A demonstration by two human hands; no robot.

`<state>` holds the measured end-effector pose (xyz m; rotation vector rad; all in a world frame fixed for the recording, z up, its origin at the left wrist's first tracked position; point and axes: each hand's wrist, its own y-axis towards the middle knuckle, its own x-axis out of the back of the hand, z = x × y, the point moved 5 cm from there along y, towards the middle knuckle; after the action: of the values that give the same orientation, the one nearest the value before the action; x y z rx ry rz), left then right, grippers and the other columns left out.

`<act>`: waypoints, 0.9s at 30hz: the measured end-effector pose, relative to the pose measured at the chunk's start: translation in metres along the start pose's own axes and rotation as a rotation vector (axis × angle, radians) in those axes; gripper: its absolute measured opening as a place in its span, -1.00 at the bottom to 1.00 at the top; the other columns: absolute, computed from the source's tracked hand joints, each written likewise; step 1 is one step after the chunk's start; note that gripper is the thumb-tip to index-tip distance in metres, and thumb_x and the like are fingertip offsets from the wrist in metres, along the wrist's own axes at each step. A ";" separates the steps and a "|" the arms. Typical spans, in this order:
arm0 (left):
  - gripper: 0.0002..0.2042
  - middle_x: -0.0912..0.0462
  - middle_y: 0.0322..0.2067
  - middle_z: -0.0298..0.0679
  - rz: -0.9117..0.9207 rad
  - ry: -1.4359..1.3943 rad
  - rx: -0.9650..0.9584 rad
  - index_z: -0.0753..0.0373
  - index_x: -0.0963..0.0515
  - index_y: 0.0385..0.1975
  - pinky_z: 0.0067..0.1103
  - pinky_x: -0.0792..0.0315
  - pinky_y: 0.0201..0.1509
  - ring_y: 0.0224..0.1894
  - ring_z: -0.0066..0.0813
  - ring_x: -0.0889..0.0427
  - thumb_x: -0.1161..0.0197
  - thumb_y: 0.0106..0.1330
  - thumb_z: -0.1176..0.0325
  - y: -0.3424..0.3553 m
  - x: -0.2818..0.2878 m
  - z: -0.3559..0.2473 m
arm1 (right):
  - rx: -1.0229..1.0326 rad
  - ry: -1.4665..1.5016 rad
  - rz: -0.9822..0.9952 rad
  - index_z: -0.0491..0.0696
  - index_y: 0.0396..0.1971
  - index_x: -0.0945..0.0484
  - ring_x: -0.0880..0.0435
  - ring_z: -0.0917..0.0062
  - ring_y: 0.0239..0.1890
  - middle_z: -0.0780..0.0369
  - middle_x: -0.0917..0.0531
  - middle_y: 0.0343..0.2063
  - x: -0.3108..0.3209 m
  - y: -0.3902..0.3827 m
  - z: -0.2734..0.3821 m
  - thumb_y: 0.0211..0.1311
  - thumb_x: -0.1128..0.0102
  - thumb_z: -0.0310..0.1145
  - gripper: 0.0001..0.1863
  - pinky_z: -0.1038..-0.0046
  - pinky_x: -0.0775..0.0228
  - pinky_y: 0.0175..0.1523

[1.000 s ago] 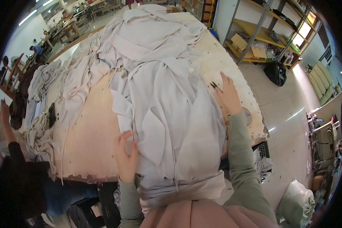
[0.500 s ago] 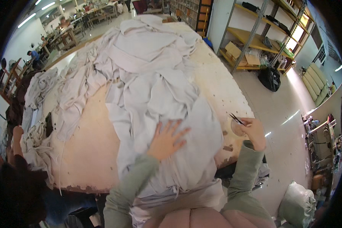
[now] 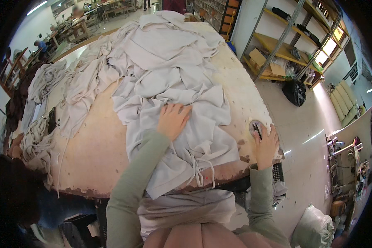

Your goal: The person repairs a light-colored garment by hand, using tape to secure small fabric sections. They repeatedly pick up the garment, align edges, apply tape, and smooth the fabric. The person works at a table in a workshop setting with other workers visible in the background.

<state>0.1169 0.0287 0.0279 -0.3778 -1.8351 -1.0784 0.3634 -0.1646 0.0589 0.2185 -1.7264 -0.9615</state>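
Note:
A light grey garment (image 3: pixel 186 136) of thin, crumpled cloth lies in front of me, with a thin drawstring (image 3: pixel 200 173) hanging loose at its near edge. My left hand (image 3: pixel 174 120) is on the middle of it, fingers bent into a bunched fold and closed on the cloth. At the right side of the table, my right hand (image 3: pixel 268 145) reaches over a small round grey dish (image 3: pixel 252 125), fingers apart. Small black thread snips (image 3: pixel 257 130) lie at the dish beside my thumb; whether the thumb still touches them is unclear.
More grey cloth (image 3: pixel 161 41) is heaped at the table's far end and left side. Another person's hand (image 3: pixel 16 145) is at the left edge. Metal shelving (image 3: pixel 279 51), a black bag (image 3: pixel 294 90) and a white sack (image 3: pixel 314 227) stand right of the wooden table (image 3: pixel 93 153).
My left hand has moved away from me, its spread fingers now bent, and the garment is bunched farther up. My right hand has lowered the snips to the dish and its fingers have parted.

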 end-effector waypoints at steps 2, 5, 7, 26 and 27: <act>-0.71 -0.47 -0.21 -0.19 0.066 -0.250 0.182 0.09 -0.45 -0.04 -0.29 -0.34 0.01 -0.07 -0.17 -0.43 -0.17 0.25 0.23 -0.040 0.038 -0.016 | -0.004 0.486 0.240 -0.03 -0.10 -0.52 -0.51 0.26 -0.10 0.16 -0.54 -0.21 0.007 -0.007 0.008 0.03 -0.29 -0.30 -0.62 0.32 -0.34 -0.04; -0.65 -0.39 -0.31 -0.13 0.380 -0.418 0.358 0.14 -0.43 -0.15 -0.35 -0.34 -0.13 -0.17 -0.12 -0.41 -0.33 0.08 0.27 -0.113 0.077 -0.048 | 0.157 0.845 0.614 0.01 -0.06 -0.52 -0.49 0.26 -0.09 0.16 -0.50 -0.16 0.015 -0.031 0.033 -0.08 -0.33 -0.39 -0.53 0.36 -0.37 -0.04; -0.58 -0.42 -0.26 -0.12 0.378 -0.330 0.316 0.14 -0.44 -0.07 -0.36 -0.35 -0.09 -0.18 -0.13 -0.42 -0.36 0.04 0.32 -0.144 0.095 -0.063 | 0.281 0.828 0.617 0.01 -0.04 -0.52 -0.49 0.26 -0.10 0.17 -0.51 -0.21 0.017 -0.042 0.043 -0.08 -0.30 -0.45 -0.52 0.37 -0.38 -0.05; -0.74 -0.62 -0.21 -0.29 0.188 -1.078 0.960 0.40 -0.54 -0.09 -0.63 -0.30 0.05 -0.13 -0.56 -0.49 0.02 0.35 0.42 -0.184 0.106 0.012 | -0.248 1.216 1.103 -0.15 -0.17 -0.61 -0.52 0.65 -0.23 0.26 -0.64 -0.30 -0.001 0.002 0.073 0.19 -0.16 -0.46 -0.79 0.59 -0.34 -0.11; -0.74 -0.62 -0.19 -0.28 0.162 -1.084 0.949 0.39 -0.54 -0.10 -0.62 -0.30 0.06 -0.11 -0.53 -0.50 0.03 0.35 0.44 -0.181 0.110 0.010 | -0.202 1.320 0.957 -0.15 -0.18 -0.61 -0.53 0.61 -0.22 0.25 -0.62 -0.29 0.003 0.006 0.076 0.16 -0.17 -0.49 -0.78 0.57 -0.34 -0.11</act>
<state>-0.0618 -0.0858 0.0253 -0.5526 -2.9115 0.3198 0.2984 -0.1250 0.0593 -0.1172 -0.3580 -0.1103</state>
